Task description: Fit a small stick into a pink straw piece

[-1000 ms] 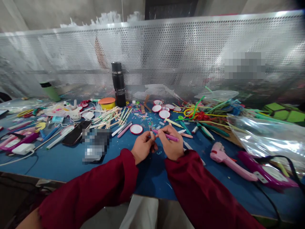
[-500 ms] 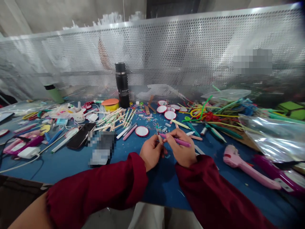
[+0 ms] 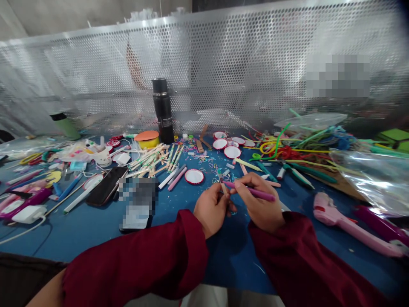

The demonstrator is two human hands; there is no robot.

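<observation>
My left hand (image 3: 212,207) is closed round a short wooden stick (image 3: 222,184) that stands up between its fingers. My right hand (image 3: 260,204) grips a pink marker (image 3: 252,191) like a pen, its tip touching the stick. Both hands hover just above the blue table (image 3: 96,221), both arms in dark red sleeves. A white round lid with a red rim (image 3: 194,176) lies just beyond my left hand.
A black flask (image 3: 162,111) stands at the back before a perforated metal screen (image 3: 223,72). Wooden sticks (image 3: 153,155), markers and small rubber bands litter the table. A black phone (image 3: 107,185) lies left, pink glue guns (image 3: 348,226) right, pipe cleaners (image 3: 297,149) and plastic bags far right.
The view has shifted, so my hands sit lower and further right in the picture. Both keep the same hold on stick and marker.
</observation>
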